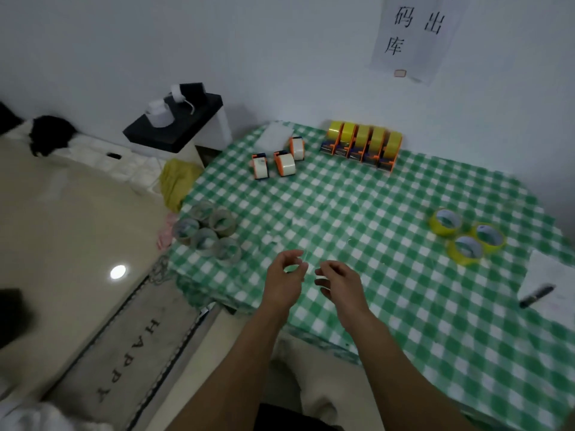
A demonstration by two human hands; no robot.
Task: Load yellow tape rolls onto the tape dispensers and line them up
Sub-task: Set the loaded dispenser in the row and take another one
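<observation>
Five orange-and-blue dispensers loaded with yellow tape (362,144) stand in a row at the back of the green checked table (373,306). Left of them stand three dispensers holding whitish tape (278,160), not in line. Three loose yellow tape rolls (466,236) lie flat at the right. My left hand (284,276) and my right hand (340,283) hover close together above the table's front, fingers curled toward each other. They seem to pinch a faint clear strip of tape (307,265) between them; blur makes it hard to see.
Several clear tape rolls (207,233) cluster at the table's left edge. A white sheet with a dark marker (536,295) lies at the right edge. A black-topped stand (174,122) and a yellow cloth (177,181) sit beside the table's back left. A mat covers the floor to the left.
</observation>
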